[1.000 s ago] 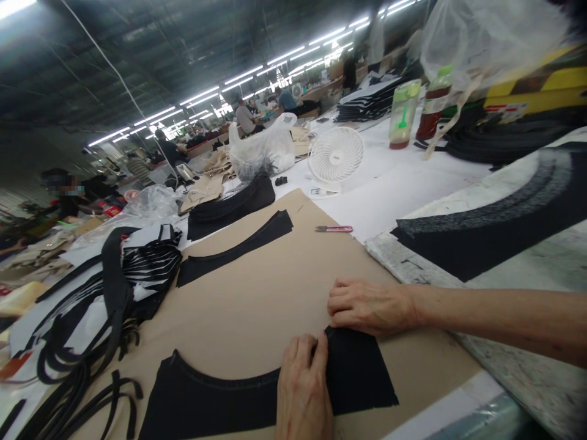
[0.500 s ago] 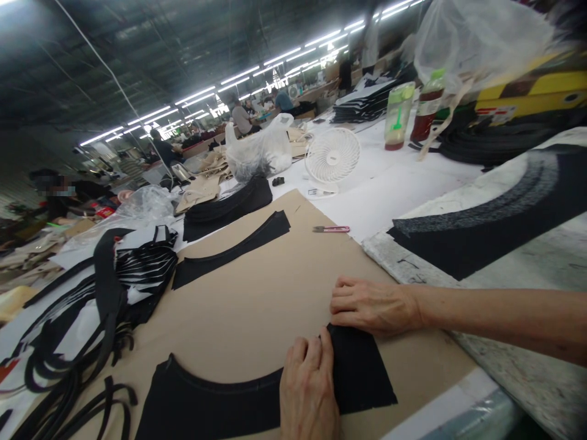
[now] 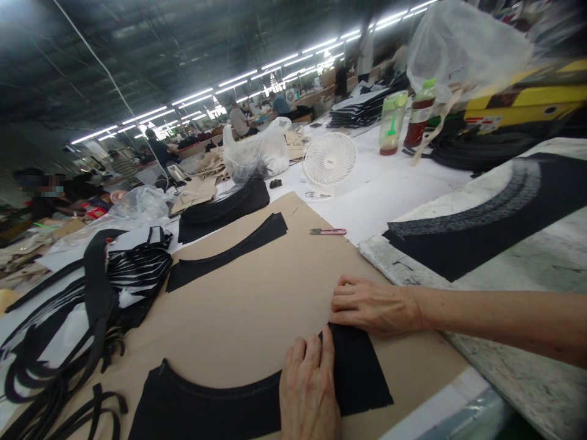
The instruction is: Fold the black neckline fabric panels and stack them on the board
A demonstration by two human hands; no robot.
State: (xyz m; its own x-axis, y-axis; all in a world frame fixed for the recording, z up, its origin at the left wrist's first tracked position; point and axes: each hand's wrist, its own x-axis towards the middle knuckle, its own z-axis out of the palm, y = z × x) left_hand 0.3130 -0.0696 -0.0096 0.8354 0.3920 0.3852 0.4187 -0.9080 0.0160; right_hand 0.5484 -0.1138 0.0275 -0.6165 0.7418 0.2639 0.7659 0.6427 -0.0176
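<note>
A curved black fabric piece [image 3: 215, 409] lies on a brown cardboard sheet [image 3: 257, 293] at the near edge. My left hand [image 3: 309, 391] rests flat on its upper edge, fingers stretched out together. My right hand [image 3: 371, 305] lies on the cardboard at the piece's far right corner, fingers curled and pressed on that corner. A second curved black strip [image 3: 229, 253] lies farther back on the cardboard.
A pink utility knife [image 3: 328, 231] lies beyond the cardboard. Black straps [image 3: 59, 366] are piled at left. A white fan [image 3: 329, 161], two bottles [image 3: 403, 119], a plastic bag [image 3: 254, 153] and a stone slab with a black arc [image 3: 481, 226] stand beyond. Other people work far back.
Both hands stay on the black piece; the left hand has slid slightly right and down. The view has drifted a little.
</note>
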